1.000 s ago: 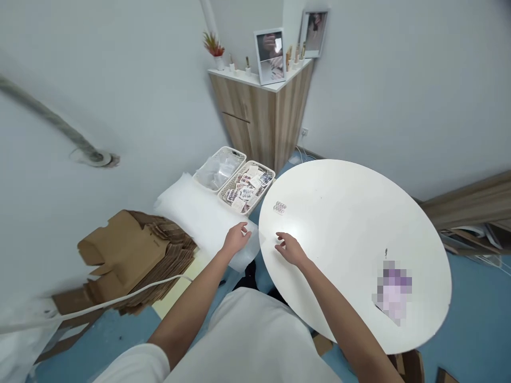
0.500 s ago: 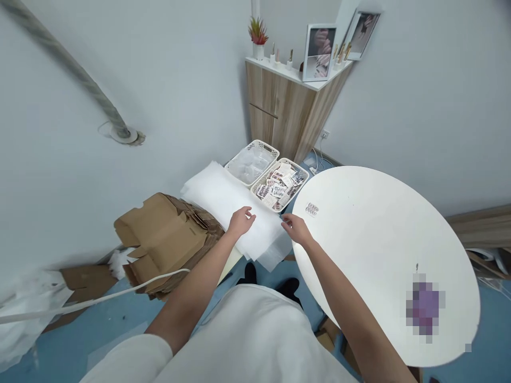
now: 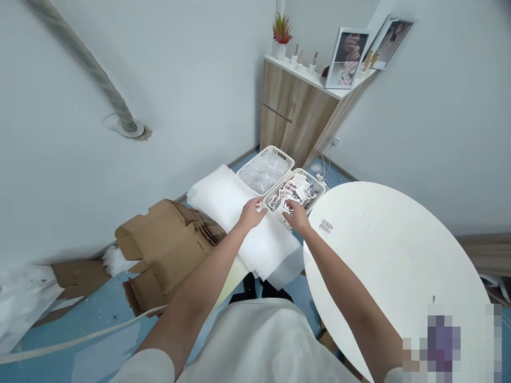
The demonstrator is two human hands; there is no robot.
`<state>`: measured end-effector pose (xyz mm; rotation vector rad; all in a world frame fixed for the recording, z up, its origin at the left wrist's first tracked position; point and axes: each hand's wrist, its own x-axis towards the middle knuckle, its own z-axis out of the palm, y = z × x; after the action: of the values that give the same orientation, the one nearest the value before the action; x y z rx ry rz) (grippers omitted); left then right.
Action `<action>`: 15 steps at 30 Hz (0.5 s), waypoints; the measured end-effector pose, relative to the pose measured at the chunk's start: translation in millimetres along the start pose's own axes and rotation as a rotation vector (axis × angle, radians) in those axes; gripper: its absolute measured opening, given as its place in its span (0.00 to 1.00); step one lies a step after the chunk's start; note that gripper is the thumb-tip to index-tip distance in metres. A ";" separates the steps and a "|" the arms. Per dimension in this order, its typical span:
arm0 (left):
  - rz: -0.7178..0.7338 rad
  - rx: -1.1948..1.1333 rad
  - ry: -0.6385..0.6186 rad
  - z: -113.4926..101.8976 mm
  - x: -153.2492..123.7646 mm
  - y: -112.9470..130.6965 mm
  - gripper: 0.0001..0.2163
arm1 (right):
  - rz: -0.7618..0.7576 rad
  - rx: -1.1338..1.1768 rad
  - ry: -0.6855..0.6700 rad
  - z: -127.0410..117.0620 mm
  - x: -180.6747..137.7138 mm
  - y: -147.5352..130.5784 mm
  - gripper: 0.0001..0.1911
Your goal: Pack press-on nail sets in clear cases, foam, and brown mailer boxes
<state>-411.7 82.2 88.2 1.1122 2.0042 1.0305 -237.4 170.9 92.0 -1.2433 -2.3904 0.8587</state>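
Observation:
My left hand reaches over the stack of white foam sheets on the floor, its fingertips at the near rim of a white basket full of small printed packets. Its fingers are apart and nothing is in them. My right hand hovers over the near end of that same basket, fingers curled down among the packets; what they grip, if anything, I cannot make out. A small strip of press-on nails lies on the round white table, just right of my right hand.
A second white basket holding clear bags stands beside the first. Flattened cardboard boxes are piled to the left. A wooden corner cabinet carries picture frames and a small plant. A pipe runs into the wall.
Both hands have moved forward from the table edge and foam sheets to the basket of packets. The view has swung left, so the table now sits further right.

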 end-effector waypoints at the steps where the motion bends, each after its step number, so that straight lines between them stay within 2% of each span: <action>1: -0.008 -0.010 0.002 1.2 9.4 0.8 0.21 | 0.011 0.009 -0.008 0.6 11.9 2.4 0.24; 7: -0.048 0.024 0.006 11.6 80.9 10.2 0.24 | 0.130 0.069 -0.010 8.5 88.2 21.9 0.30; 10: -0.035 0.083 -0.012 17.6 118.9 13.3 0.26 | 0.139 0.091 -0.020 16.5 121.5 34.1 0.30; 15: -0.055 0.065 -0.036 30.9 164.4 5.6 0.26 | 0.134 0.197 -0.018 35.1 153.3 48.6 0.31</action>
<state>-459.6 238.9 54.2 1.0960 2.0408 0.9164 -313.0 305.1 34.0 -1.3321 -2.1930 1.1190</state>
